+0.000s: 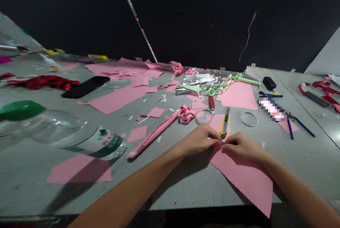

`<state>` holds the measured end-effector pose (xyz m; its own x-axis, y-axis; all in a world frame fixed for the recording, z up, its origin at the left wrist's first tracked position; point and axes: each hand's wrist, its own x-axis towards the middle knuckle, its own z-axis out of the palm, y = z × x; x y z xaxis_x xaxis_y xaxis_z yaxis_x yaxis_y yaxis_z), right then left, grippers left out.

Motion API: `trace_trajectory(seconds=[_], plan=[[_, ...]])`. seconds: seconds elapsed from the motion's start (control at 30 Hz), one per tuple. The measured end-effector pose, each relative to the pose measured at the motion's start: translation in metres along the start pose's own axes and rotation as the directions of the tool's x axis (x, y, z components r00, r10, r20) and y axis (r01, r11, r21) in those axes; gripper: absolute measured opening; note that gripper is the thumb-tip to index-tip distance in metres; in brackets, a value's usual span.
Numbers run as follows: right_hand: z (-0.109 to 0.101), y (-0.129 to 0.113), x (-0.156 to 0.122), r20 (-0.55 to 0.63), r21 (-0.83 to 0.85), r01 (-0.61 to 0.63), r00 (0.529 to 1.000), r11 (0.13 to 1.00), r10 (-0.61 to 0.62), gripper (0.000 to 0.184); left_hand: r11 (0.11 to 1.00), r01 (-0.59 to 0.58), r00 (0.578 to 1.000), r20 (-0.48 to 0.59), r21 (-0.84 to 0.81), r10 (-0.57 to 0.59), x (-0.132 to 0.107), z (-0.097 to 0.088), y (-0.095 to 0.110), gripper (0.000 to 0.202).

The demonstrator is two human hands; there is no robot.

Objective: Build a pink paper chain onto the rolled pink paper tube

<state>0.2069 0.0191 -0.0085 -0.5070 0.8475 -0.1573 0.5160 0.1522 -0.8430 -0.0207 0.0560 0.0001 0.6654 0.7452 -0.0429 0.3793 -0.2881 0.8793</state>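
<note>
My left hand (198, 140) and my right hand (243, 145) meet with closed fingertips at the upper left edge of a sheet of pink paper (249, 178). Both pinch it; what exactly lies between the fingertips is partly hidden. The sheet's lower corner hangs past the table's front edge. Just beyond my fingers lies a yellow utility knife (225, 122). One silver ring (197, 120) lies behind my left hand, and another ring (249, 124) behind my right. A red-handled tool (211, 103) rests farther back. To the left is a rolled pink paper stick (156, 133) with a curled paper flower.
A clear bottle with a green cap (21, 110) and a black phone (85, 87) are at the left. Pink sheets (119, 96), crumpled foil (199, 79) and green paper curls (225, 85) lie behind. Blue-handled pliers (300, 123) and a black adapter (269, 83) are at the right.
</note>
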Motion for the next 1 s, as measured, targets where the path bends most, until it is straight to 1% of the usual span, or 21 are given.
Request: trace_trajectory(seconds=[0.2,0.3,0.4,0.5,0.63,0.73,0.8,1.0], plan=[[-0.001,-0.003,0.0,0.013,0.007,0.021,1.0,1.0,-0.021,0.02,0.998,0.066,0.995,-0.067,-0.014,-0.067,0.001,0.005,-0.001,0.017],[-0.004,-0.004,-0.002,0.019,0.024,0.037,0.999,0.999,-0.037,0.02,0.995,0.1,0.993,-0.068,-0.023,-0.101,0.001,0.008,-0.003,0.013],[-0.005,-0.005,-0.003,-0.02,0.034,0.065,0.998,0.997,-0.064,0.018,0.991,0.131,0.99,-0.05,-0.029,-0.132,0.001,0.011,-0.004,0.01],[-0.003,-0.007,-0.001,-0.06,0.017,0.096,0.994,0.995,-0.095,0.014,0.988,0.152,0.988,-0.036,-0.032,-0.153,0.001,0.015,-0.004,0.013],[0.001,-0.007,0.0,-0.068,-0.029,0.129,0.989,0.991,-0.131,0.018,0.986,0.166,0.986,-0.027,-0.021,-0.166,0.001,0.022,-0.004,0.021],[0.0,-0.005,-0.002,-0.047,-0.054,0.139,0.989,0.989,-0.141,0.019,0.987,0.159,0.987,-0.011,0.0,-0.159,0.001,0.023,-0.003,0.014],[-0.002,-0.004,-0.003,-0.035,-0.067,0.146,0.988,0.987,-0.149,0.019,0.99,0.142,0.99,0.003,0.02,-0.142,0.0,0.021,-0.001,0.012],[-0.005,-0.005,-0.004,-0.049,-0.109,0.18,0.981,0.978,-0.186,0.016,0.998,0.029,0.995,0.099,0.051,-0.034,-0.005,0.006,0.007,0.021]])
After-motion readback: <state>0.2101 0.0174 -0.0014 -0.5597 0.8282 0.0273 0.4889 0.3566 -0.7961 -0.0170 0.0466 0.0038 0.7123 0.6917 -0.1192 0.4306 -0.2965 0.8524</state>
